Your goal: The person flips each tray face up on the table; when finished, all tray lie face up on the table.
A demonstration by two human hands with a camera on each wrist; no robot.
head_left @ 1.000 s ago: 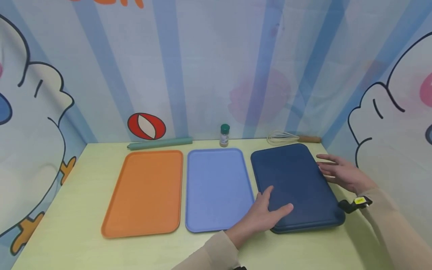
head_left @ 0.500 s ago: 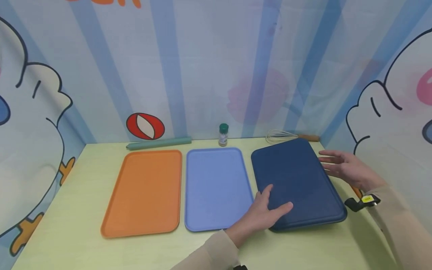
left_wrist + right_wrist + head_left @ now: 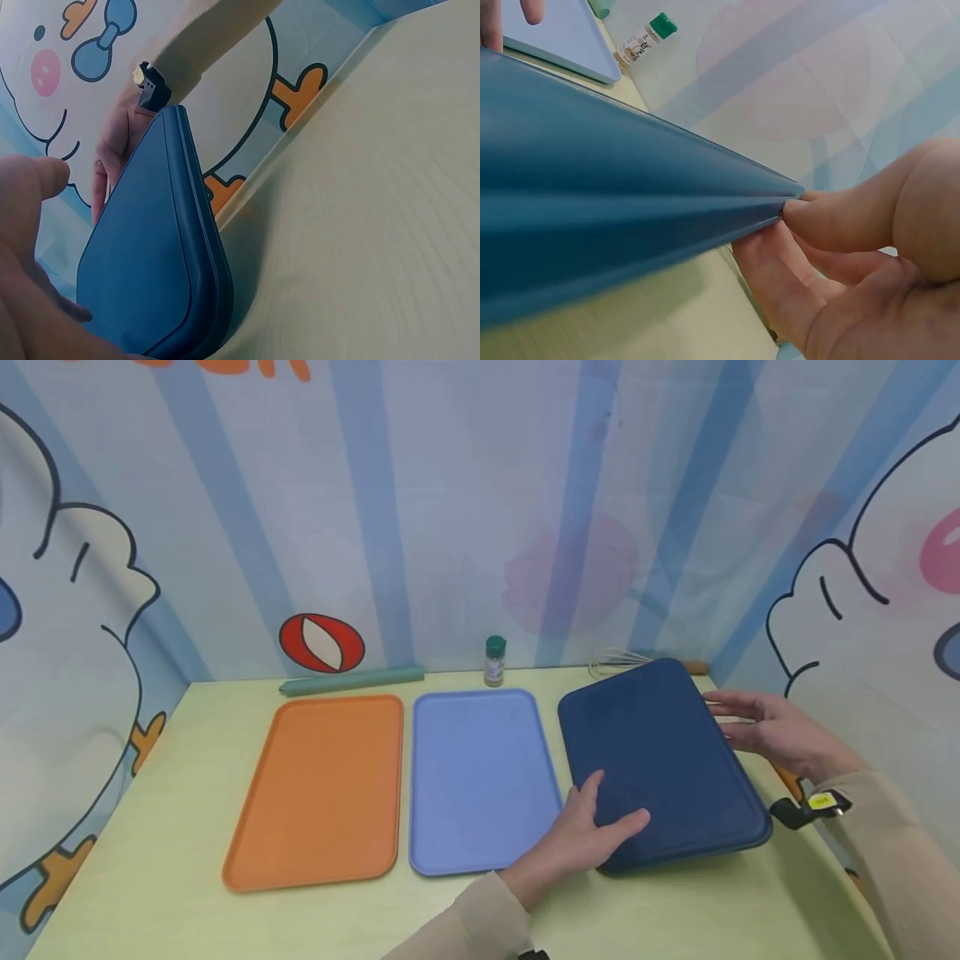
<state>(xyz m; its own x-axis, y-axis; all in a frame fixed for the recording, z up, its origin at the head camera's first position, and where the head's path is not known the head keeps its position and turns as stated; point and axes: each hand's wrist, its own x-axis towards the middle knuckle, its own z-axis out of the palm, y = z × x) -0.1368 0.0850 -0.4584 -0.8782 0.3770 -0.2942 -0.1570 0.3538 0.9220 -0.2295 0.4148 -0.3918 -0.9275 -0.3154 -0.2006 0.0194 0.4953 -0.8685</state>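
Observation:
A dark blue, flat rectangular case (image 3: 660, 752) with rounded corners and a seam along its side stands tilted, its right side off the table. My right hand (image 3: 780, 731) pinches its far right edge; in the right wrist view the thumb (image 3: 840, 221) lies on the rim and bent fingers lie below. My left hand (image 3: 573, 835) lies at its lower left edge, thumb spread and fingers mostly straight. Part of those fingers is hidden. In the left wrist view the case (image 3: 142, 240) leans beside the left hand (image 3: 30, 247). What lies under the case is hidden.
A light blue tray (image 3: 480, 781) and an orange tray (image 3: 322, 789) lie to the left. Along the back are a green rolled thing (image 3: 352, 680), a green-capped spice jar (image 3: 494, 662) and a whisk (image 3: 618, 662), partly covered by the case. Printed cloth walls enclose the table (image 3: 180, 835).
My right hand has moved from beside the case to its far right edge, now pinching it. The case's right side has risen. The left hand has stayed almost still.

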